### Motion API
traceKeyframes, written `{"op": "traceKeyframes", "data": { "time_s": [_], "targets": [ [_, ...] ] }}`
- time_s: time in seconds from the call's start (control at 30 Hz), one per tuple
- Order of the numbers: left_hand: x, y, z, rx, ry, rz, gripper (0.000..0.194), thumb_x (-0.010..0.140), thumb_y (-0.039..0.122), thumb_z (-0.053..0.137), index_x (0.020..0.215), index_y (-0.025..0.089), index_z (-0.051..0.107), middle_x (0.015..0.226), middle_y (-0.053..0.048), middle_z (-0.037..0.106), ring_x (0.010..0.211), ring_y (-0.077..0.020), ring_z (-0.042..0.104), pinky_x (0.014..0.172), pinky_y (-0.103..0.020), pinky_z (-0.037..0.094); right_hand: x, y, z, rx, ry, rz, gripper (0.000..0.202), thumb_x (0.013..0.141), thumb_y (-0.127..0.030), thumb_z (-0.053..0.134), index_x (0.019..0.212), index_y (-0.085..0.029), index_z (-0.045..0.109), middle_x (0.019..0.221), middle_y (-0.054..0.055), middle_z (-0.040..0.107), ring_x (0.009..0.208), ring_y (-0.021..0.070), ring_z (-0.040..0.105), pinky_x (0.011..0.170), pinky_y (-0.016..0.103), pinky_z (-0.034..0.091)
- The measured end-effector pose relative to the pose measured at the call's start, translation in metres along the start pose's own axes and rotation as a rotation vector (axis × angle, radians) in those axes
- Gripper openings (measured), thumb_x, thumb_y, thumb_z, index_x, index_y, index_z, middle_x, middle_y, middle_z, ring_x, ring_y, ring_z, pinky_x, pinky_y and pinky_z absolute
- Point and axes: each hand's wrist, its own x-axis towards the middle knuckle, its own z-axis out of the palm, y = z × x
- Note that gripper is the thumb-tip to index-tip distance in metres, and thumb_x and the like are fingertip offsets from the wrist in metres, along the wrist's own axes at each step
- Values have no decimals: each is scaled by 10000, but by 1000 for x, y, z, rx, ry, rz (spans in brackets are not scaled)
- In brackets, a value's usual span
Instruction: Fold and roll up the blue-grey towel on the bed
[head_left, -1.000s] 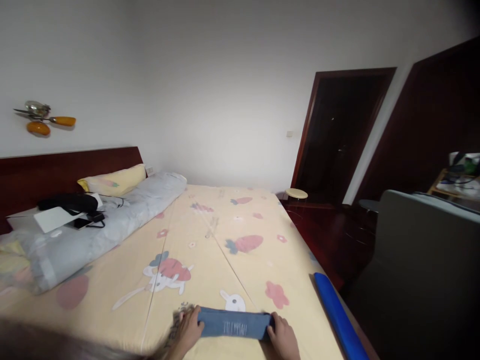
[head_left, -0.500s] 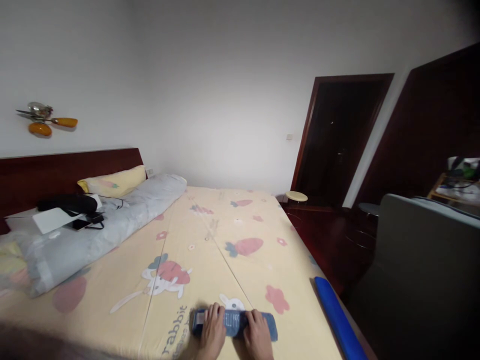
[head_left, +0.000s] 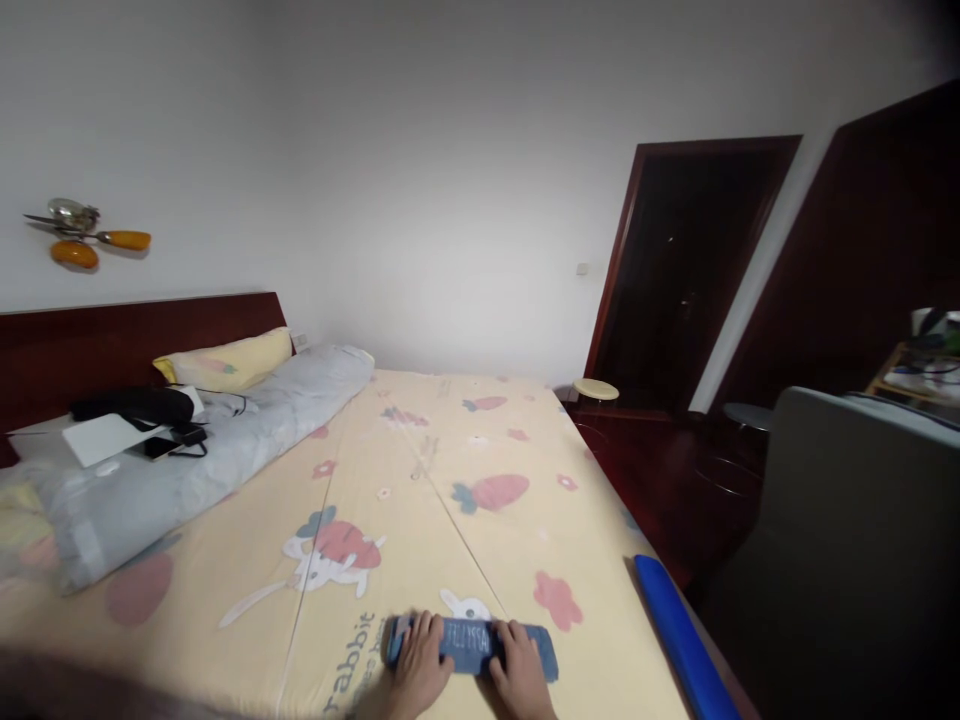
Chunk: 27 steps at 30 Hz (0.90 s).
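Across the middle, the bed (head_left: pixel 390 460): broad, flat, apparently a little springy. Along the left side, grey bedding (head_left: pixel 225 460), bulky, well apart from both hands. At the right edge, a blue bar (head_left: pixel 679 635), also apart. On the near part of the bed, the cloth (head_left: pixel 471 655): folded into a narrow strip, lying flat, long way left to right. Looks light, soft and denim-like, with some stiffness from the layers; unlikely to slip or break, but apt to sag or unfold if lifted by one end. Best to take hold near both ends, all layers together. Over the left part, left hand (head_left: pixel 421 655), fingers close together, thumb spread inward; right of the middle, right hand (head_left: pixel 519 665), set much the same. Resting from above; cannot tell about any pinch on the layers. Between them, white lettering (head_left: pixel 468 636).
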Motion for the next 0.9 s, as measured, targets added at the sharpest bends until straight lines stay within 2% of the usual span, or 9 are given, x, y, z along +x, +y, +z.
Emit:
{"op": "traceKeyframes", "data": {
  "time_s": [0.13, 0.23, 0.37, 0.47, 0.57, 0.67, 0.73, 0.8, 0.9],
  "targets": [
    [-10, -22, -15, -42, 133, -63, 334, 807, 272, 359, 1086, 277, 542, 1185, -25, 586, 1182, -200, 463, 1035, -386, 289, -4, 17, -19, 34, -6, 46, 385, 780, -252, 413, 1138, -246, 552, 1123, 67, 605, 1052, 222, 552, 946, 415, 392],
    [-18, -34, -24, -66, 153, -71, 272, 778, 249, 364, 986, 283, 535, 1094, 0, 594, 1094, -178, 495, 973, -343, 322, -5, 31, -30, 66, -14, 116, 368, 778, -326, 442, 1121, -264, 559, 1117, 58, 611, 1083, 234, 547, 962, 435, 379],
    [-25, -44, -23, -62, 122, -1, 384, 719, 244, 421, 1083, 299, 532, 1171, -6, 575, 1171, -198, 463, 1016, -358, 282, -7, 45, -36, 101, -17, 170, 392, 768, -401, 448, 1131, -310, 564, 1158, 45, 616, 1134, 252, 542, 986, 468, 370],
    [-26, -49, -10, -22, 142, -15, 542, 682, 235, 447, 1217, 297, 511, 1280, -26, 543, 1275, -229, 396, 1083, -400, 210, -11, 47, -38, 85, -53, 167, 491, 696, -306, 475, 1181, -331, 545, 1217, 43, 603, 1180, 262, 524, 983, 470, 377],
    [-24, -51, 2, 19, 160, -42, 618, 692, 227, 442, 1306, 294, 478, 1365, -31, 514, 1331, -235, 357, 1116, -412, 183, -13, 48, -42, -42, -61, 87, 653, 616, -208, 485, 1257, -331, 507, 1270, 61, 585, 1184, 265, 525, 985, 474, 375],
    [-21, -49, 6, 79, 188, -98, 636, 718, 206, 438, 1349, 277, 463, 1419, -46, 493, 1339, -252, 371, 1118, -428, 211, -10, 54, -49, -205, -57, 18, 668, 645, -180, 465, 1300, -306, 498, 1330, 96, 572, 1228, 283, 513, 1038, 525, 338],
    [-19, -46, 5, 135, 221, -140, 635, 726, 170, 435, 1352, 267, 473, 1413, -59, 511, 1314, -262, 409, 1100, -437, 255, -6, 58, -56, -238, -114, 10, 674, 662, -178, 460, 1326, -290, 483, 1400, 103, 538, 1305, 297, 461, 1086, 577, 287],
    [-16, -45, 3, 181, 254, -145, 618, 736, 130, 421, 1332, 274, 499, 1370, -62, 552, 1278, -262, 451, 1072, -441, 302, -2, 58, -65, -197, -181, -9, 676, 659, -179, 466, 1326, -288, 487, 1433, 87, 516, 1343, 291, 430, 1120, 606, 235],
    [-9, -51, 0, 189, 275, -105, 580, 764, 94, 377, 1288, 282, 541, 1297, -51, 605, 1231, -246, 497, 1049, -432, 342, 6, 45, -83, -83, -155, -43, 578, 624, -174, 498, 1183, -272, 606, 1290, 83, 640, 1236, 289, 533, 1110, 588, 262]
  ]
}}
